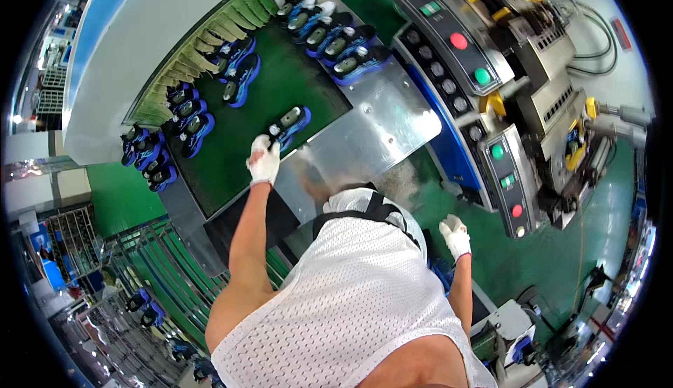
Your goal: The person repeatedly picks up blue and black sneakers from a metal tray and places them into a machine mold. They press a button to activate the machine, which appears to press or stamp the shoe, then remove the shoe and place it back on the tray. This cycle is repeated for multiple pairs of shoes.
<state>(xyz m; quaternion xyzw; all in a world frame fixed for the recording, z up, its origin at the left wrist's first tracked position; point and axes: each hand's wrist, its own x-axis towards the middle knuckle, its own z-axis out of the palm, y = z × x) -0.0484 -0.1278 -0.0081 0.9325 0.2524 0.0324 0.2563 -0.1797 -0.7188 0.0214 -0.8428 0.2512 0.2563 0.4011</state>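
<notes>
A black and blue sports shoe (291, 123) lies on the dark green belt near its front edge, toe pointing away to the right. My left hand (263, 161), in a white glove, reaches over the belt and has its fingers closed at the heel end of that shoe. The fingertips are partly hidden against the dark heel. Down at my right side, my right hand (456, 236), also gloved in white, hangs over the green floor. Its fingers are loosely stretched, and nothing shows in them.
Green fringe strips (189, 55) curtain a machine opening behind the belt. More shoes stand on the belt, on the left ledge and on the metal table (378, 123). At right is a machine with a control panel (456, 37). Rails (165, 265) lie at lower left.
</notes>
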